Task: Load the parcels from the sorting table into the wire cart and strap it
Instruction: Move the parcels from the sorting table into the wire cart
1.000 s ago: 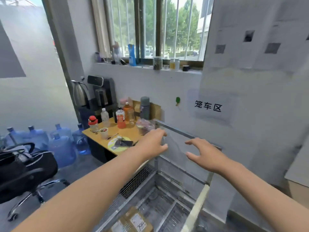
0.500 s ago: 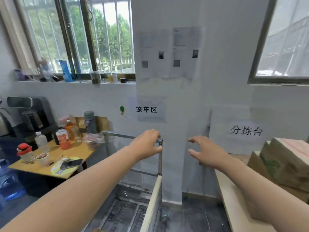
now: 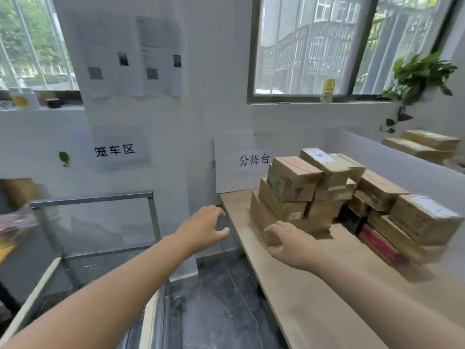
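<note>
Plainly, the loading is far from finished. Nearest the camera, at the lower left of the frame, the wire cart [image 3: 95, 197] shows its top rail and a pale side board. The forearm crossing it hides most of its inside, so I cannot tell whether any parcel lies in it, and no strap shows anywhere. At the lower right the sorting table [image 3: 314, 311] runs away from the viewer, its near end bare wood.

Further in, at mid-frame, both hands reach forward and hold nothing. The left hand [image 3: 203, 229] hangs over the gap between cart and table, fingers relaxed and slightly curved. The right hand [image 3: 293, 244] is over the table, fingers loose and spread, just beside the lowest box of the nearer pile. Whether it touches that box cannot be told.

Beyond it the parcels [image 3: 297, 195] sit on the table in 2 clusters. The left one is stacked several layers high, while the right-hand cluster [image 3: 415, 220] is lower and wider. On the far wall a table sign [image 3: 254, 159] hangs behind the pile and a cart sign [image 3: 114, 149] above the cart.

By my judgement a pickup is about to start. Most of the parcels remain to be carried across, and the strapping is not yet begun.
</note>
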`<state>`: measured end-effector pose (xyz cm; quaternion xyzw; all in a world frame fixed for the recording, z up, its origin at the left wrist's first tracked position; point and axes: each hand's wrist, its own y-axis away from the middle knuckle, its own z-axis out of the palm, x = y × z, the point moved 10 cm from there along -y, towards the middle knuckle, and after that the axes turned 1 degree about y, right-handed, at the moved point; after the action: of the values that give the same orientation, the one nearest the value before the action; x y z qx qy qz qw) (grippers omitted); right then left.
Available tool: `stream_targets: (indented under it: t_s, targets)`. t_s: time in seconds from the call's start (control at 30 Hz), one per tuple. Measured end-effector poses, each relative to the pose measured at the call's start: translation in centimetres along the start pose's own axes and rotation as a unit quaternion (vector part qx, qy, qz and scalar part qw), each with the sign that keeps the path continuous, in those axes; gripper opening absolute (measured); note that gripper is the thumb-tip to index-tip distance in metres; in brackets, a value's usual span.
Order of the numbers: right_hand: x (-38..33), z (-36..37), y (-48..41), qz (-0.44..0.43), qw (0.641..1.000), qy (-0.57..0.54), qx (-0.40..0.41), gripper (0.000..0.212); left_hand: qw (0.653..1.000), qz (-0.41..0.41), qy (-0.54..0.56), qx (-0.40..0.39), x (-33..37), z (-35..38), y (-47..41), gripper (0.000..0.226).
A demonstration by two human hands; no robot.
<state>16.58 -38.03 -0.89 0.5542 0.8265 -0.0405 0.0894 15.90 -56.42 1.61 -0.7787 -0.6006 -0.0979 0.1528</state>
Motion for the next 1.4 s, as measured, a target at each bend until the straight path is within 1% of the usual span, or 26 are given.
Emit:
stream_targets:
  t_s: [0.1,0.2,0.27,0.3,0.43,0.5,0.53,0.63,0.77,0.87,1.0,1.13,1.27,1.4]
  targets:
    - [4.1,-0.9,4.2,0.042,0.999,-0.018,0.016,0.051,0.999,0.04,-0.007,-0.024,4.9,2.7,0.7,0.051]
    - [8.6,-2.0,8.4,0.086,0.995,-0.04,0.038,0.049,0.999,0.041,0.017,-0.031,9.0,5.1,1.4,0.05]
    - [11.2,-2.5,11.1,0.103,0.993,-0.04,0.038,0.049,0.998,0.041,0.02,-0.039,12.0,6.6,2.0,0.049]
    - [12.3,-2.9,12.4,0.105,0.993,-0.036,0.043,0.049,0.998,0.041,0.023,-0.042,13.5,7.3,2.3,0.049]
    - [18.1,-3.4,17.6,0.128,0.989,-0.057,0.043,0.049,0.997,0.025,0.073,-0.008,20.0,8.4,2.8,0.049]
    - [21.6,-3.3,20.8,0.135,0.988,-0.066,0.036,0.047,0.996,0.021,0.084,-0.008,24.2,9.9,2.9,0.049]
    - [22.5,-3.3,21.6,0.135,0.988,-0.061,0.034,0.046,0.996,0.025,0.078,-0.016,25.5,10.5,3.0,0.049]
    - [27.4,-4.2,26.2,0.137,0.989,-0.049,0.042,0.047,0.997,0.053,0.046,-0.036,32.6,13.6,2.8,0.047]
    - [32.9,-5.8,31.4,0.153,0.986,-0.03,0.055,0.047,0.994,0.09,0.034,-0.06,41.5,17.2,2.6,0.047]
    - [36.5,-7.2,34.3,0.168,0.983,-0.035,0.065,0.047,0.99,0.107,0.039,-0.078,46.5,19.5,2.0,0.048]
    - [40.4,-8.1,36.4,0.18,0.979,-0.06,0.078,0.048,0.988,0.134,0.029,-0.076,51.0,21.3,0.3,0.046]
    - [43.6,-7.8,36.6,0.186,0.976,-0.08,0.084,0.045,0.984,0.157,0.028,-0.086,54.0,22.9,-2.4,0.042]
    - [47.9,-7.6,35.4,0.202,0.975,-0.064,0.07,0.05,0.982,0.168,0.025,-0.086,55.9,24.8,-6.3,0.037]
    - [52.5,-8.4,32.7,0.22,0.973,-0.043,0.058,0.049,0.979,0.177,0.042,-0.089,56.6,26.9,-11.0,0.033]
